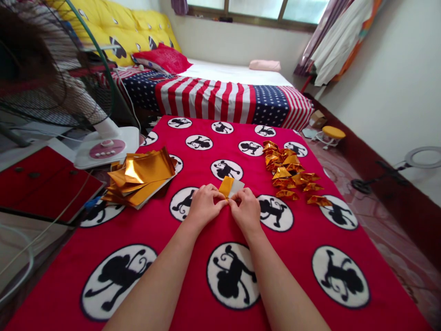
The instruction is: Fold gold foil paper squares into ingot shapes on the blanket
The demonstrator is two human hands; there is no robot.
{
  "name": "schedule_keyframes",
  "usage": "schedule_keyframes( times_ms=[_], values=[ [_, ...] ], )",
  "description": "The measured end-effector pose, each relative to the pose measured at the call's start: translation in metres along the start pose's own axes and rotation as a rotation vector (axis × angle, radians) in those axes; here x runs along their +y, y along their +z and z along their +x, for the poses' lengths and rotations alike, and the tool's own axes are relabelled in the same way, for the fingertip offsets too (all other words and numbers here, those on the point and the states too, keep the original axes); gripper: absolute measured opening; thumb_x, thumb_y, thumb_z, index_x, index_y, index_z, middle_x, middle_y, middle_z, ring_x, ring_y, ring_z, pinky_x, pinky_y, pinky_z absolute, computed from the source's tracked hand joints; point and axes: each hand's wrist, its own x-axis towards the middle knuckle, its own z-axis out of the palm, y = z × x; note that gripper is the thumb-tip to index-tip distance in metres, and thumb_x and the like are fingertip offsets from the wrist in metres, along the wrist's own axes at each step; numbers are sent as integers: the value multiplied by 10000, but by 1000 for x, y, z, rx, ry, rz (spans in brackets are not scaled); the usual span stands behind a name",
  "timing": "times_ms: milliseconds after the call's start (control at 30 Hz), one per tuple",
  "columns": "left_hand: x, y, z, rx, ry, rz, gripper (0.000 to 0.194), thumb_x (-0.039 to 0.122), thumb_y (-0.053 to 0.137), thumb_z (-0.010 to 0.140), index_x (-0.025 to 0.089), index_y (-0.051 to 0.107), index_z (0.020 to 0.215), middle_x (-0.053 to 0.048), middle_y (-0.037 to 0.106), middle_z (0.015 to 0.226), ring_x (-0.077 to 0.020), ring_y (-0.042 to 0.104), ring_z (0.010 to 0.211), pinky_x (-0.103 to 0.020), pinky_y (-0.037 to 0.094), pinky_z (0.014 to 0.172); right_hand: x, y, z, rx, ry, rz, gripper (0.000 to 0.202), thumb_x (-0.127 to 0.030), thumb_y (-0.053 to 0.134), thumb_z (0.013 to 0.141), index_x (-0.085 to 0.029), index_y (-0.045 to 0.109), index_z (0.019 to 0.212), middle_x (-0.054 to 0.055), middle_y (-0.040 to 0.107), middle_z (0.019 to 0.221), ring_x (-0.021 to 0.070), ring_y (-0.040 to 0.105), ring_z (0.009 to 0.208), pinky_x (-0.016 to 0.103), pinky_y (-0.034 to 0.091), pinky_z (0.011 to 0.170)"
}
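Between my two hands, near the middle of the red cloth, is a partly folded sheet of gold foil paper (pixel 226 184), gold on its left and pale grey on its right. My left hand (pixel 207 202) pinches its near edge with thumb and fingertips. From the other side, my right hand (pixel 246 208) pinches the same edge, thumbs almost touching. To the left lies a loose stack of gold foil sheets (pixel 146 170). Several folded gold paper ingots (pixel 284 172) sit in rows off to the right.
A red cloth with black monkey prints (pixel 220 230) covers the surface under my hands. An electric fan (pixel 103 142) stands at the left beside a red-topped cabinet (pixel 44 184). Beyond is a bed (pixel 213 99); a yellow stool (pixel 333 132) stands on the right floor.
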Motion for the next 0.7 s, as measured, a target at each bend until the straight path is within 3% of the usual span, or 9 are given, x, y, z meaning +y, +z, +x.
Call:
schedule_keyframes(
  times_ms=[700],
  values=[
    [3,5,-2,36,-32,33,97,330,730,748,254,757,801,-21,668,946,-216,578,927,-378,417,862,0,5,-1,34,17,-45,78,-176,598,805,-191,583,730,24,560,836,179,554,790,297,368,707]
  ],
)
